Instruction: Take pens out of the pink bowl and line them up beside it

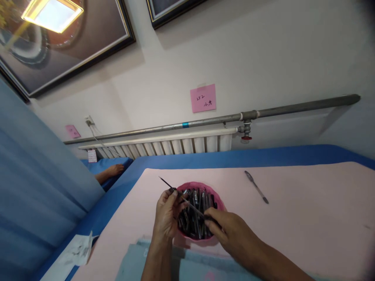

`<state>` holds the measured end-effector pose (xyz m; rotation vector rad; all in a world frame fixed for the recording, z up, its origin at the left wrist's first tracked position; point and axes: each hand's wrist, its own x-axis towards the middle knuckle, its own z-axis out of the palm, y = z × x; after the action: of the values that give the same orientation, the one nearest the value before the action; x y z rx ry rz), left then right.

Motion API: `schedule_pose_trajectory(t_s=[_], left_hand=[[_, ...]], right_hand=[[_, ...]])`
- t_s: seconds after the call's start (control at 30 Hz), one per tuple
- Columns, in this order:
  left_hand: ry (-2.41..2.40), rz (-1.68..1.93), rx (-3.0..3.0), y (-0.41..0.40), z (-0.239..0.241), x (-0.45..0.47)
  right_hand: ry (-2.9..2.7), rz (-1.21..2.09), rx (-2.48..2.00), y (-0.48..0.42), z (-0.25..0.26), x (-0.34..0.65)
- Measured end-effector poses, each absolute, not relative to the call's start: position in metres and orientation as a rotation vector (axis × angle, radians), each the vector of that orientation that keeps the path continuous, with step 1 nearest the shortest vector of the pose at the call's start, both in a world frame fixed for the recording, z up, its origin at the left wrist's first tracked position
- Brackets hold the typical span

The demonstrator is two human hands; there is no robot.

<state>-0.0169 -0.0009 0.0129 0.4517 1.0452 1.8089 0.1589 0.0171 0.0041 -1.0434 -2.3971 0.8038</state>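
Note:
A pink bowl [217,197] full of several dark pen parts stands on the pink table cover [307,218]. Over it my left hand [165,216] pinches a thin dark pen refill [168,184] whose tip points up and to the left. My right hand [231,230] is closed on a dark pen barrel [195,208] at the refill's other end, just above the bowl. A finished dark pen [256,187] lies alone on the cover, right of the bowl.
A blue cloth [234,158] borders the pink cover. A white radiator [164,146] and a grey pipe [293,107] run along the wall behind. Another person's hand [113,171] rests at the far left. A crumpled plastic wrapper [76,249] lies at the lower left.

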Motion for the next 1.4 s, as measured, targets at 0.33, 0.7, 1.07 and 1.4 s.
schedule_pose_trajectory(t_s=[0.33, 0.7, 1.07, 1.4], left_hand=[[1.052, 1.794, 0.46, 0.0, 0.011, -0.018], [1.068, 1.805, 0.451, 0.0, 0.011, -0.017], [1.133, 1.792, 0.483, 0.0, 0.01, -0.014], [1.128, 1.496, 0.699, -0.007, 0.015, -0.006]], right_hand=[[-2.384, 0.843, -1.053, 0.017, 0.005, 0.16], [-2.4, 0.751, -1.021, 0.018, 0.002, 0.16], [-2.454, 0.658, -1.016, 0.015, 0.004, 0.16], [-2.203, 1.008, -1.023, 0.02, 0.003, 0.158]])
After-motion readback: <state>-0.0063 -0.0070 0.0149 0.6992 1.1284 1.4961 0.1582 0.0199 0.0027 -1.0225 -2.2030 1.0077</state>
